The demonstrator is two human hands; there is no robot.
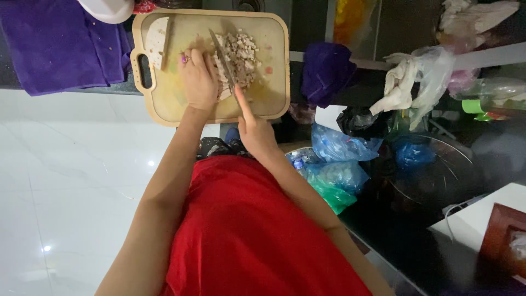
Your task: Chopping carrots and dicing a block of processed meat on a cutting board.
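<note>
A pale wooden cutting board (pixel 164 107) lies at the top of the view. On it sits a heap of small pale diced pieces (pixel 241 52). My right hand (pixel 253 131) grips a knife (pixel 222 55) whose blade lies across the heap, index finger stretched along its back. My left hand (pixel 198 79), with a ring on one finger, presses down on the uncut part of the food just left of the blade. A round pale slice (pixel 156 38) rests at the board's left end.
A purple cloth (pixel 55 44) lies left of the board, another purple cloth (pixel 326 71) to its right. Blue and green plastic bags (pixel 339 164), white bags (pixel 422 77) and a wire rack (pixel 433 164) crowd the right. White tiled floor (pixel 66 181) spreads on the left.
</note>
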